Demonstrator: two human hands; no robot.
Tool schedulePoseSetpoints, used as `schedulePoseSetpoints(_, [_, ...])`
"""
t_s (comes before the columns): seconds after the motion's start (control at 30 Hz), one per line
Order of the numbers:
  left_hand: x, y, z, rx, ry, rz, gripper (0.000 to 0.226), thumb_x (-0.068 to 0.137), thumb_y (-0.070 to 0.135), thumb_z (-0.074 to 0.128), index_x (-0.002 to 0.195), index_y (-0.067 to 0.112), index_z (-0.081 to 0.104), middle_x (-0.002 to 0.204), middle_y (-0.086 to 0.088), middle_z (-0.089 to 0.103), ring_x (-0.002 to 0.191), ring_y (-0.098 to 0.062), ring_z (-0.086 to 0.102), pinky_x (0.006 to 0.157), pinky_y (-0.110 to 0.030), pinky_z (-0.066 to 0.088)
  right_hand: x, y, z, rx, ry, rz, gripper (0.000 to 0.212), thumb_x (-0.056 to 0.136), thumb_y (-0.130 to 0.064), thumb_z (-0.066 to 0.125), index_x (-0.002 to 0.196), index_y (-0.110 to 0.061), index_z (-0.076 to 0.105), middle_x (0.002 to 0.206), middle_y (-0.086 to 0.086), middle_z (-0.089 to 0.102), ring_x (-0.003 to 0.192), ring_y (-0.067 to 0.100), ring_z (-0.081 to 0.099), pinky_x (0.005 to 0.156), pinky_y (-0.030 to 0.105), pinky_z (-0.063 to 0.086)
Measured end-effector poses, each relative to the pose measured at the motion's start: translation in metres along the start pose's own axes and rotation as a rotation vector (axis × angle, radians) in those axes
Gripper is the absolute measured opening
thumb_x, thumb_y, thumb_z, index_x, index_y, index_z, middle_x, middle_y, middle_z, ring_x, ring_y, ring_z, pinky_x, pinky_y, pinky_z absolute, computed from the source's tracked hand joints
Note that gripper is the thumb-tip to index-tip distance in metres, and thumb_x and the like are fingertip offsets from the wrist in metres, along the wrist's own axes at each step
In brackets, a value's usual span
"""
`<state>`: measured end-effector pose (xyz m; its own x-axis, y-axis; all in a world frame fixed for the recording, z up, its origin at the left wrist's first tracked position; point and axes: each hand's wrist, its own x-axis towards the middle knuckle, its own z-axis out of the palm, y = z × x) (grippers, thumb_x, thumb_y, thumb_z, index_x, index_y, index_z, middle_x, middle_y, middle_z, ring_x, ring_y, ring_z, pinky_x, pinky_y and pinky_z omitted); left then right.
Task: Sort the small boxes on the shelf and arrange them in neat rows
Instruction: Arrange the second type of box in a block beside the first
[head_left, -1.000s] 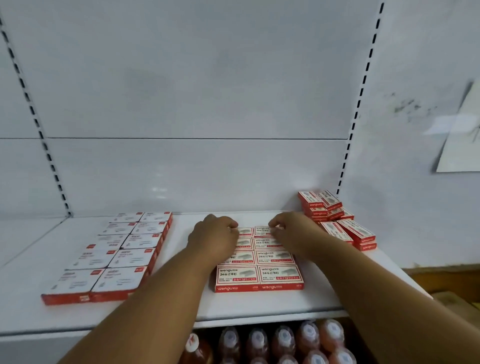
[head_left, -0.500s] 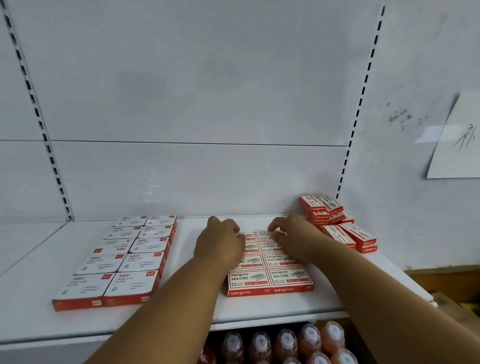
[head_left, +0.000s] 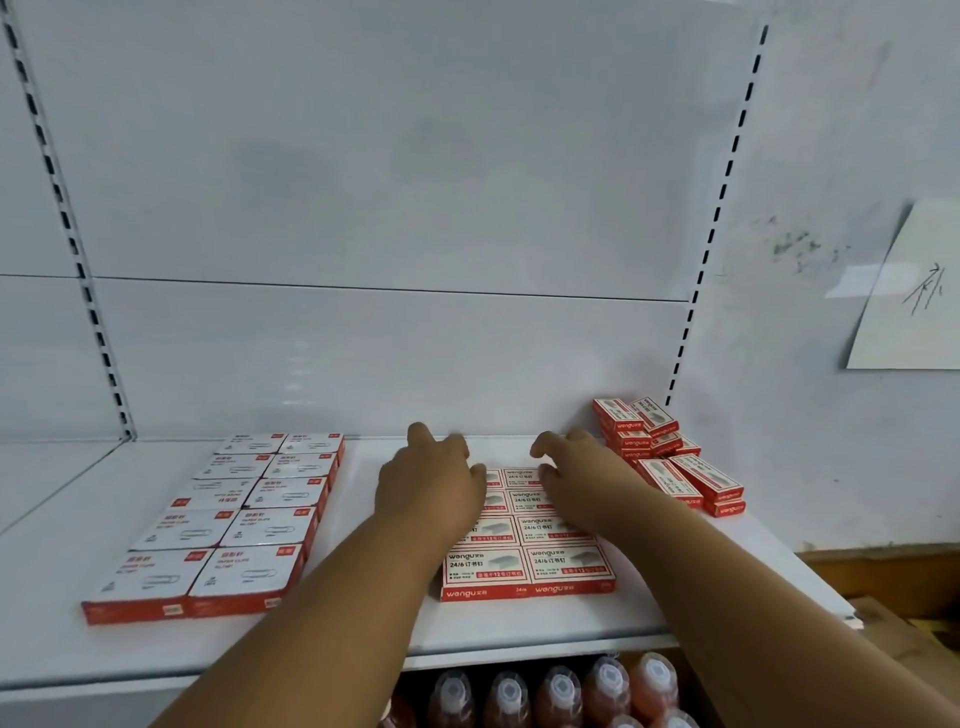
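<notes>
On the white shelf (head_left: 519, 629) lie red-and-white staple boxes (head_left: 527, 569) in two neat columns at the centre. My left hand (head_left: 428, 486) rests over the far left of this block, fingers spread and holding nothing. My right hand (head_left: 576, 480) hovers over the far right of the block, fingers apart and curled, also holding nothing. To the left sits a two-column grid of larger paper clip boxes (head_left: 234, 525). A loose, untidy pile of staple boxes (head_left: 660, 452) stands at the shelf's right end, just right of my right hand.
The white back panel (head_left: 389, 353) rises right behind the boxes, with slotted uprights on both sides. Several bottles with translucent caps (head_left: 558, 691) stand on the shelf below. A paper sheet (head_left: 914, 301) hangs on the right wall. Bare shelf lies between the two grids.
Both hands have lifted and opened over the far end of the staple block, fingers spreading apart. The view has shifted slightly; the boxes have stayed in place.
</notes>
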<state>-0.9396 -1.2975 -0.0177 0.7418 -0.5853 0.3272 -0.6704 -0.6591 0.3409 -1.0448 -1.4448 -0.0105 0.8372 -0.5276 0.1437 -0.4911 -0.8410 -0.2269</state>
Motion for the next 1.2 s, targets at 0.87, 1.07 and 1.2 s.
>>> schedulePoseSetpoints(0.87, [-0.012, 0.194, 0.041, -0.028, -0.194, 0.081, 0.032, 0.081, 0.05, 0.06, 0.103, 0.026, 0.064, 0.095, 0.003, 0.07, 0.088, -0.019, 0.066, 0.076, -0.032, 0.053, -0.05, 0.163, -0.048, 0.135, 0.126, 0.082, 0.038, 0.083, -0.041, 0.058, 0.116, -0.025, 0.049, 0.103, 0.002, 0.06, 0.091, 0.024, 0.057, 0.068, 0.03, 0.043])
schedulePoseSetpoints(1.07, [-0.022, 0.189, 0.039, -0.261, -0.016, -0.124, 0.033, 0.082, 0.022, 0.064, 0.113, 0.032, 0.063, 0.108, 0.012, 0.065, 0.091, -0.009, 0.06, 0.07, -0.024, 0.044, -0.051, 0.171, -0.055, 0.592, 0.104, -0.004, 0.023, 0.08, -0.015, 0.066, 0.094, -0.03, 0.055, 0.077, -0.017, 0.062, 0.058, 0.001, 0.063, 0.042, 0.013, 0.04])
schedulePoseSetpoints(1.2, [-0.037, 0.181, 0.029, -0.505, 0.197, -0.201, 0.023, 0.088, 0.02, 0.064, 0.092, 0.042, 0.062, 0.091, 0.023, 0.065, 0.078, 0.003, 0.06, 0.06, -0.018, 0.04, -0.054, 0.16, -0.065, 1.069, 0.058, 0.043, 0.021, 0.087, -0.007, 0.062, 0.089, -0.027, 0.069, 0.075, -0.005, 0.073, 0.056, 0.004, 0.067, 0.048, 0.019, 0.047])
